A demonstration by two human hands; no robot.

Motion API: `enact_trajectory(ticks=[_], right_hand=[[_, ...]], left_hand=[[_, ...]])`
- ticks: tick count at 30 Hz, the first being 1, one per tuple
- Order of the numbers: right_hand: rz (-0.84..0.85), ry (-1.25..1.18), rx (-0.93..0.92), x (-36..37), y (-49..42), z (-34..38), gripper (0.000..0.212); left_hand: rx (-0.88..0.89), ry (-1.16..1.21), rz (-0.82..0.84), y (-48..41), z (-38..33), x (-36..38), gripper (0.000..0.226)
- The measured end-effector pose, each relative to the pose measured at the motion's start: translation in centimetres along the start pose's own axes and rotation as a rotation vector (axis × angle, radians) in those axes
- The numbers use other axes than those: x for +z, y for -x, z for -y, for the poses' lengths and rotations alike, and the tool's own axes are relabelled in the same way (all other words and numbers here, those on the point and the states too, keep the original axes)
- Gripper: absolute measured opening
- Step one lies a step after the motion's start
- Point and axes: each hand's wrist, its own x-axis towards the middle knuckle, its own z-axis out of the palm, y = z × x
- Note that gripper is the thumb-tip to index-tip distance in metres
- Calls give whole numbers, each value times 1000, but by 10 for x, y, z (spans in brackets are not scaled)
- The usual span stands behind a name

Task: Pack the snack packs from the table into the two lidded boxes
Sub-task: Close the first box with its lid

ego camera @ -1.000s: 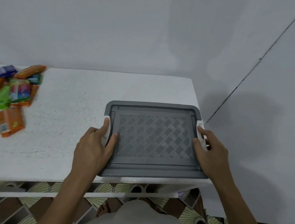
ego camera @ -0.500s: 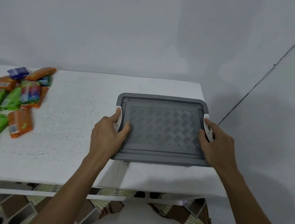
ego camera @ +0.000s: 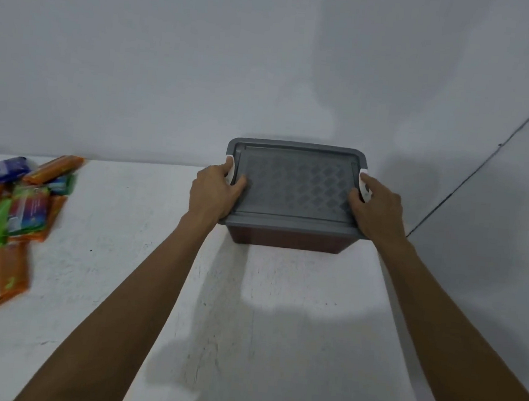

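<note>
Your left hand (ego camera: 213, 192) and right hand (ego camera: 375, 207) both clamp the lidded box (ego camera: 288, 237) at its white side latches (ego camera: 230, 169), grey lid (ego camera: 294, 187) on. Box sits at the white table's (ego camera: 121, 283) far right; snack packs (ego camera: 16, 210) piled far left.

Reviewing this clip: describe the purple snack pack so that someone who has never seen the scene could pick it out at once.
Start at the white table and look to its far left, where snack packs lie in a loose heap. The purple pack sits at the back of that heap, nearest the wall. It is the only purple one; its neighbours are orange, green or multicoloured.
</note>
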Motion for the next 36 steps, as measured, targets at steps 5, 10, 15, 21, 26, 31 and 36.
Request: enact_trajectory(ticks=[5, 10, 15, 21, 26, 31, 36], right_hand=[[25, 23, -17, 11, -54, 2, 36], [45, 27, 9, 18, -79, -3, 43], [36, 89, -10, 21, -77, -5, 42], [112, 340, -26, 22, -80, -3, 47], [138, 478, -56, 26, -76, 3, 46], [209, 575, -88, 23, -62, 46, 38], [339, 453, -192, 44, -44, 106, 38]], left_hand=[[-11, 16, -2, -49, -7, 19, 52], [-28, 37, -38, -66, -3, 30, 53], [-24, -8, -42, -64, -1, 31, 54], [-2, -147, -21, -62, -5, 27, 54], [45, -305, 95, -59, -6, 18, 55], [43, -432, 186, -51, 0, -12, 50], [-5, -558, 250, -40, 40, -62, 58]])
